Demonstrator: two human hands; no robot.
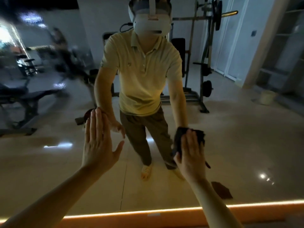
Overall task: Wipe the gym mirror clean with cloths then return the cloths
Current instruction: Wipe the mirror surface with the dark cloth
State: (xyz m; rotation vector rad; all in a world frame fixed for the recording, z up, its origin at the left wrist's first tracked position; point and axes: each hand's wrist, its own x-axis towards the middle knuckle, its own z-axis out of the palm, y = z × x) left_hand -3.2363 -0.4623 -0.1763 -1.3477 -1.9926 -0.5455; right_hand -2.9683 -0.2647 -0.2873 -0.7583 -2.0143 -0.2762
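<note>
The gym mirror point(246, 145) fills the view and reflects a person in a yellow shirt and a headset. My right hand point(191, 155) lies flat with straight fingers and presses a dark cloth point(178, 137) against the glass, low and right of centre. The cloth sticks out above and to the left of the fingers. My left hand point(98, 140) is spread flat on the glass left of centre. A dark reddish patch point(88, 113) shows past its fingertips; I cannot tell whether that is a cloth.
A glowing orange ledge point(148, 213) runs along the mirror's bottom edge. A brown cloth-like piece point(222, 190) appears low on the right in the reflection. Reflected behind me are a weight rack point(204, 63), benches point(24, 99) and a pale bucket point(267, 97).
</note>
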